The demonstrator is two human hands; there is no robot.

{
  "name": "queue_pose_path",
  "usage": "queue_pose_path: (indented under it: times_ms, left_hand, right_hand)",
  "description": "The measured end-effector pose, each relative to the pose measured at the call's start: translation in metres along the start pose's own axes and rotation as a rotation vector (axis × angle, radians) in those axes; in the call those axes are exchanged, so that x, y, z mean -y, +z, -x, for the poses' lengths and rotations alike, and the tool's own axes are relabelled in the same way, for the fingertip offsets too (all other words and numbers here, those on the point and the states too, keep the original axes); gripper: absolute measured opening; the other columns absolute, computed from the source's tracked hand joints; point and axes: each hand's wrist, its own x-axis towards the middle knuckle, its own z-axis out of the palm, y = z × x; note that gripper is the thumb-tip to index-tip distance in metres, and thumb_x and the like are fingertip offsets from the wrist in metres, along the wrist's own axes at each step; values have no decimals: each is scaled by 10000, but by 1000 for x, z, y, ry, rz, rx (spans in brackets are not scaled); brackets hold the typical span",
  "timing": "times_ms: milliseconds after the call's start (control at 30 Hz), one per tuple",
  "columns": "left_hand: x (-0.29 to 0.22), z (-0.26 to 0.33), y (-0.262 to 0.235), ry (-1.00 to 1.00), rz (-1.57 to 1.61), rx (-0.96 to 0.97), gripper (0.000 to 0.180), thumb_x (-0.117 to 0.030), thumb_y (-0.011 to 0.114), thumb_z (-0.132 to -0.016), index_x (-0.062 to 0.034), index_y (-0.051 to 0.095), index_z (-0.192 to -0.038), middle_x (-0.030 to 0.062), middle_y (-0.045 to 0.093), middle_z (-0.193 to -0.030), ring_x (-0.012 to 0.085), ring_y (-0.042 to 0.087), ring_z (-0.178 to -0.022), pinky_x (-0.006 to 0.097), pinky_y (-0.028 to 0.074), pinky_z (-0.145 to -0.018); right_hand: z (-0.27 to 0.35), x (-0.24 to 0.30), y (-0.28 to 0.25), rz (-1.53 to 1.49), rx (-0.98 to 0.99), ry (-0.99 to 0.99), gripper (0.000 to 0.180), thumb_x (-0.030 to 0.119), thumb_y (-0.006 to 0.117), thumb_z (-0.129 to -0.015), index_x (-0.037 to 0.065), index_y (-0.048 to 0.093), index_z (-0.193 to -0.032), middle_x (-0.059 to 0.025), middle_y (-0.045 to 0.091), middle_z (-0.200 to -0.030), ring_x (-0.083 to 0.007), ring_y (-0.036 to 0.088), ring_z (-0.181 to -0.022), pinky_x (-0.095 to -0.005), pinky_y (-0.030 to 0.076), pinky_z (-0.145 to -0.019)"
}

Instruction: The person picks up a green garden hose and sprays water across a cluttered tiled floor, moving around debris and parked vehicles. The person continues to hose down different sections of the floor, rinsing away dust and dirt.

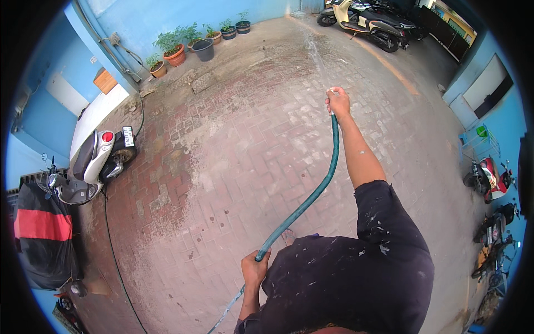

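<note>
A green garden hose (311, 197) runs in a curve from low at my body up to my outstretched arm. My right hand (337, 102) grips the hose's end, and a thin jet of water (315, 53) sprays from it across the wet brick paving (233, 167). My left hand (254, 270) holds the hose lower down, close to my dark shirt. One bare foot (288, 237) shows on the bricks below the hose.
A white scooter (94, 161) stands at the left by a blue wall, with a thin black cable (114, 250) trailing on the ground. Potted plants (175, 49) line the far wall. Parked scooters (364, 22) stand at the back and more scooters (489, 178) at the right.
</note>
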Motion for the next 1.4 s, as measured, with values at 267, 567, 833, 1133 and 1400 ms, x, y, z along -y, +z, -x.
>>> queue_pose_path:
  times_ms: [267, 567, 833, 1133, 1400]
  left_hand:
    - [99, 34, -7, -87, 2, -223, 463, -314, 744, -878, 22, 577, -608, 28, 404, -485, 111, 352, -514, 368, 313, -477]
    - [94, 22, 2, -59, -13, -145, 486, -321, 728, -897, 13, 550, -592, 20, 407, -494, 124, 345, -512, 377, 290, -484]
    - [54, 7, 8, -30, -100, -62, 476, -328, 721, -904, 14, 568, -609, 29, 415, -498, 129, 351, -514, 376, 297, -493]
    - [31, -13, 21, 135, -139, -13, 528, -366, 701, -911, 5, 522, -581, 13, 410, -495, 118, 344, -515, 370, 276, -481]
    - [26, -17, 25, 157, -132, 104, 544, -368, 692, -916, 7, 501, -571, 6, 404, -490, 114, 348, -521, 364, 273, -484]
  right_hand:
    - [77, -100, 29, -16, -159, 177, 170, 235, 641, -925, 125, 578, -1038, -79, 660, -644, -177, 606, -463, -341, 473, -426]
    - [94, -117, -42, 6, -397, 150, 162, 245, 638, -937, 127, 583, -1032, -71, 660, -657, -183, 620, -485, -345, 485, -433]
    - [95, -106, -113, -60, -516, 181, 165, 240, 626, -951, 117, 581, -1051, -64, 662, -668, -171, 614, -488, -338, 491, -424]
    - [86, -130, -168, -98, -689, 167, 166, 238, 627, -950, 123, 575, -1058, -57, 655, -660, -161, 592, -475, -339, 461, -426]
    - [129, -123, -228, -106, -851, 198, 169, 241, 624, -949, 127, 576, -1065, -55, 654, -650, -157, 596, -472, -335, 467, -424]
